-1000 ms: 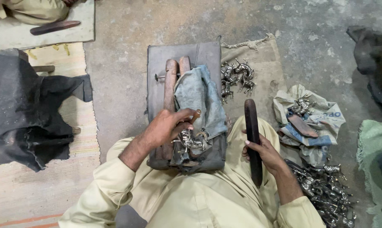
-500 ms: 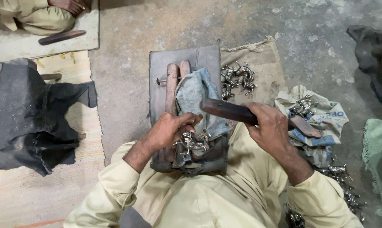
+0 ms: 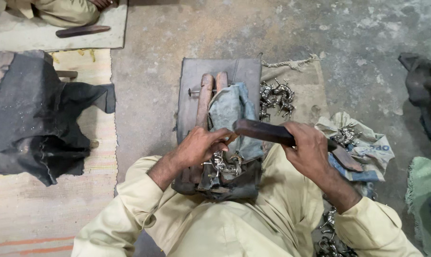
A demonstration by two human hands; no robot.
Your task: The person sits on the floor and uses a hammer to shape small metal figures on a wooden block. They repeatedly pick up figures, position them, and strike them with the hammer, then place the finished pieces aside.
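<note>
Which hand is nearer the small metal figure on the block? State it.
Left. The left hand touches the metal figure; the right hand grips a wooden bar off to its right.

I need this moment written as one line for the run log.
left hand: holds small metal piece on block | right hand: grips wooden bar above it | metal pieces on sack

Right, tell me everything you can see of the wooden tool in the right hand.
The wooden tool is a long, flat, dark brown bar, worn and grimy. The right hand grips it near the middle, so its rear end juts out behind the hand. It lies nearly level, its front end over the blue cloth, close to the left hand.
</note>
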